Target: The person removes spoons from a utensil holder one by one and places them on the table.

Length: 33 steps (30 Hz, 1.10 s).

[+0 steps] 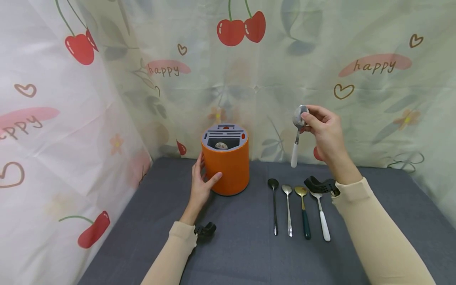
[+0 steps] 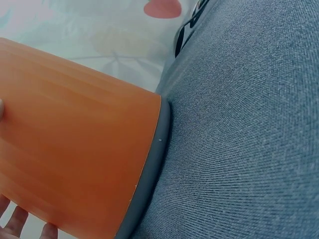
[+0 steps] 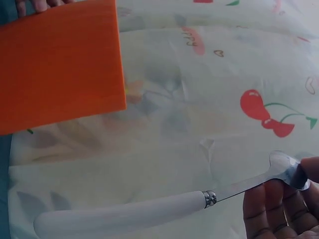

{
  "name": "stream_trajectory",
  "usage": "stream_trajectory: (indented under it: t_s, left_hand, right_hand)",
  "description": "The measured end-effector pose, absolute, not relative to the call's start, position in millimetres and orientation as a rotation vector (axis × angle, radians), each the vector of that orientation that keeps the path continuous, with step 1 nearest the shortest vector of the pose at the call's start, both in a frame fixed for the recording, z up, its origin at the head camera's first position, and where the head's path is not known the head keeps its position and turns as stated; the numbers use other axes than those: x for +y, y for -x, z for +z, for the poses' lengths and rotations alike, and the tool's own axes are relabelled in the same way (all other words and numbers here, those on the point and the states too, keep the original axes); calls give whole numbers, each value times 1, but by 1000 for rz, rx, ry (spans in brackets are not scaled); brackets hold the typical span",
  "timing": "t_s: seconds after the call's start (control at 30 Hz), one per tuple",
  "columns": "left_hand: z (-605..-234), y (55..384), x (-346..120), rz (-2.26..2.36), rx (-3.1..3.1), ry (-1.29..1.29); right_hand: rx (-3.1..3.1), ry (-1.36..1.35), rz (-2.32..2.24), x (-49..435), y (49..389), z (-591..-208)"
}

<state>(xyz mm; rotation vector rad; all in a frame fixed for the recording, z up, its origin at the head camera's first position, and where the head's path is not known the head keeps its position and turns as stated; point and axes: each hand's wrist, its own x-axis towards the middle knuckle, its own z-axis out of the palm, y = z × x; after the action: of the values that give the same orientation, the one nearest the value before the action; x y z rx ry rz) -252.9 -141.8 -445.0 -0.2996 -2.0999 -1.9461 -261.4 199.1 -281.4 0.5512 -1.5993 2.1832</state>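
My right hand (image 1: 328,134) pinches a spoon (image 1: 295,152) by its silver bowl, up in the air over the back of the table. Its white handle hangs down; in the right wrist view that handle (image 3: 124,214) points left from the fingers. My left hand (image 1: 200,187) grips the side of an orange cylindrical utensil holder (image 1: 231,170), thumb across its front and fingers around its left side. The holder stands upright, with a grey slotted top (image 1: 228,131) and a wider opening near its front edge. Its dark base rim (image 2: 158,142) meets the cloth in the left wrist view.
Right of the holder lie several spoons in a row: a black one (image 1: 274,206), a silver one (image 1: 288,209), a gold one with a dark green handle (image 1: 304,217) and a white-handled one (image 1: 323,221). A grey cloth (image 1: 242,245) covers the table. Patterned curtains hang behind and at left.
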Motion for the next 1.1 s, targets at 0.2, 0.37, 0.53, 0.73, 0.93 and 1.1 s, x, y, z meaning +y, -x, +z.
stream_trajectory:
  t_s: [0.2, 0.37, 0.53, 0.73, 0.93, 1.1]
  left_hand:
    - [-457, 262, -145, -1910, -2115, 295]
    - [-473, 273, -148, -1863, -2119, 310]
    - [-472, 273, -148, -1855, -2120, 314]
    - [-472, 273, -149, -1855, -2121, 308]
    - [-472, 273, -149, -1864, -2124, 307]
    - [-473, 274, -149, -1858, -2125, 311]
  right_hand:
    - [-1629, -532, 2193, 211, 262, -288]
    - [-1700, -517, 2181, 223, 261, -293]
    - [-1772, -493, 2172, 234, 259, -301]
    - [-1878, -449, 2143, 246, 258, -311]
    - [-1952, -406, 2182, 265, 255, -323]
    - [-2062, -324, 2156, 284, 252, -334]
